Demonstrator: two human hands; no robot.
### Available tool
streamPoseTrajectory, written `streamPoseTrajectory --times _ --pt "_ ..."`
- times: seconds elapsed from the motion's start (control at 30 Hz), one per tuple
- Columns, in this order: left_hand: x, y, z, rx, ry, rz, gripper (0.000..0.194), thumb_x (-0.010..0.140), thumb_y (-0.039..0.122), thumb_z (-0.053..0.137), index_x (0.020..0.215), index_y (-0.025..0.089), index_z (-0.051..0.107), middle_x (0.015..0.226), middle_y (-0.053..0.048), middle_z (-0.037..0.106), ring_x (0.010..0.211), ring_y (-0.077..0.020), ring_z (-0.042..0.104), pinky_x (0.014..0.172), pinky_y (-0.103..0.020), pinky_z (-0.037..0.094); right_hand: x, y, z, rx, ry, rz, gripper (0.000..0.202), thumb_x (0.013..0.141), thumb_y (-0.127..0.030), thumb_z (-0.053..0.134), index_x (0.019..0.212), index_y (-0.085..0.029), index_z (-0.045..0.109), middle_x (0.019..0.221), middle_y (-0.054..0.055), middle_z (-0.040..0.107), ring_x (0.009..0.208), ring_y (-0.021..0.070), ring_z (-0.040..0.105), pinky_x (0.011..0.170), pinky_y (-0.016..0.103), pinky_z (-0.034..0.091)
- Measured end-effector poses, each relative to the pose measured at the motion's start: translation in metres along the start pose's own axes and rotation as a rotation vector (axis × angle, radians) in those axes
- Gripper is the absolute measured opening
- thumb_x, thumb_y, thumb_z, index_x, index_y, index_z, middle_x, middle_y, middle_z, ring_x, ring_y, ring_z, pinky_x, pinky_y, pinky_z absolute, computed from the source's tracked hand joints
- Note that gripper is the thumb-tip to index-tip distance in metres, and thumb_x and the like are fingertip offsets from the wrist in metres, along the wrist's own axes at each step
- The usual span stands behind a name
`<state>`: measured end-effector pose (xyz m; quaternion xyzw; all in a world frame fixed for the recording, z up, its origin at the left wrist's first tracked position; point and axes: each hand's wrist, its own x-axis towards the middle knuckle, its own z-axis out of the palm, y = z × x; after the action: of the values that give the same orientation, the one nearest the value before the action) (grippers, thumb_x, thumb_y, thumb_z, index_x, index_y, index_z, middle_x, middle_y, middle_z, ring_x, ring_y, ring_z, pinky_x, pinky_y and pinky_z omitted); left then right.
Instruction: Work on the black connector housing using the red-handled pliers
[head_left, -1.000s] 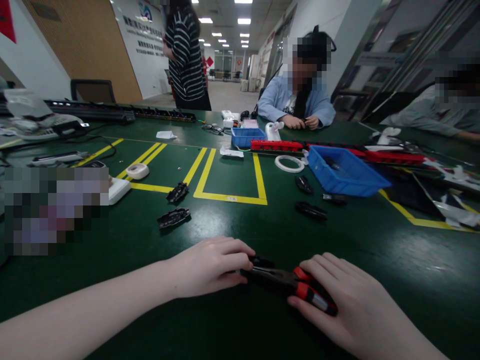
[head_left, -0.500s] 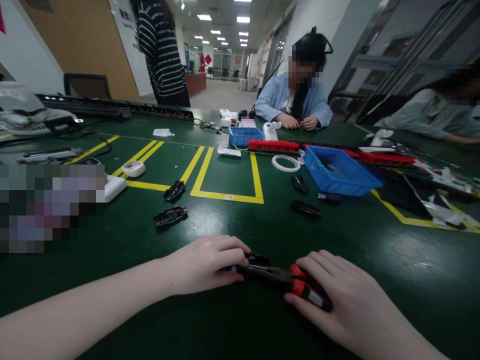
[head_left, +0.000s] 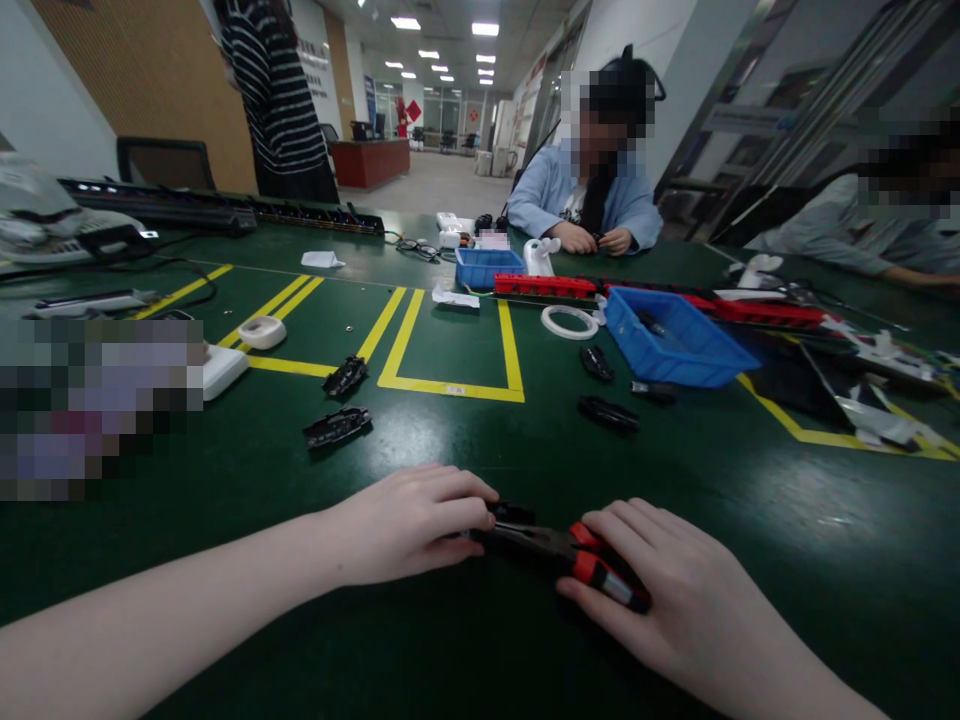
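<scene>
My right hand [head_left: 660,585] is wrapped round the red and black handles of the pliers [head_left: 555,545]. The jaws of the pliers point left and meet a black plastic part [head_left: 514,513], which my left hand [head_left: 431,520] holds between thumb and fingers. My left fingers hide much of that part and the tips of the jaws. Beyond my left hand lie two black shells, one nearer [head_left: 337,427] and one farther [head_left: 345,376]. Several more black pieces [head_left: 607,412] rest ahead of my right hand.
A blue bin [head_left: 675,345] stands at the right, with a white tape ring [head_left: 568,322] beside it. Farther back are a smaller blue bin [head_left: 489,268] and red strips [head_left: 544,286]. A person [head_left: 589,200] sits across the green table. A white box [head_left: 223,372] lies at the left.
The pliers and my right hand have shifted slightly left, and the handles look a little closer together. The view has turned slightly. Both hands keep their hold.
</scene>
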<state>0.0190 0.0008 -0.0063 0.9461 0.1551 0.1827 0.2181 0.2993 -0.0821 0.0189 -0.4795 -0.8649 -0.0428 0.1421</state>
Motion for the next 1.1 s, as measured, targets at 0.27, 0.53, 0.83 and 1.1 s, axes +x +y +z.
streamPoseTrajectory --times 0.27,0.53,0.83,1.1 --pt "0.0014 0.0006 -0.0006 -0.049 -0.006 -0.032 0.023 0.092 0.015 0.070 0.112 0.019 0.060 0.127 -0.008 0.066 0.111 -0.0234 0.067 0.092 -0.037 0.054 -0.0001 0.0030 -0.0040 -0.027 0.010 -0.029 0.024 0.087 -0.042 0.067 0.095 -0.019 0.066 0.081 0.006 0.069 0.068 0.0191 0.065 0.056 0.031 0.051" --pt "0.0037 0.0016 -0.0036 -0.120 -0.027 -0.059 0.026 0.092 0.018 0.071 0.115 0.018 0.058 0.122 -0.009 0.068 0.108 -0.0234 0.067 0.094 -0.039 0.054 -0.0008 0.0053 -0.0047 -0.004 0.004 -0.049 0.022 0.091 -0.041 0.063 0.096 -0.020 0.066 0.084 0.006 0.069 0.069 0.0181 0.064 0.059 0.030 0.052" --pt "0.0025 0.0000 -0.0012 -0.138 -0.021 -0.066 0.025 0.091 0.018 0.072 0.111 0.018 0.057 0.121 -0.008 0.068 0.108 -0.0229 0.067 0.093 -0.037 0.053 0.0003 0.0090 0.0008 -0.019 0.071 -0.106 0.023 0.091 -0.039 0.062 0.100 -0.018 0.065 0.093 0.009 0.070 0.073 0.0182 0.065 0.062 0.030 0.052" --pt "0.0033 0.0011 -0.0030 -0.136 -0.023 -0.063 0.020 0.092 0.016 0.068 0.108 0.018 0.057 0.121 -0.009 0.068 0.108 -0.0225 0.066 0.092 -0.036 0.052 0.0001 0.0101 0.0036 -0.003 0.067 -0.104 0.035 0.094 -0.050 0.058 0.100 -0.017 0.067 0.091 0.010 0.068 0.072 0.0181 0.063 0.061 0.030 0.051"
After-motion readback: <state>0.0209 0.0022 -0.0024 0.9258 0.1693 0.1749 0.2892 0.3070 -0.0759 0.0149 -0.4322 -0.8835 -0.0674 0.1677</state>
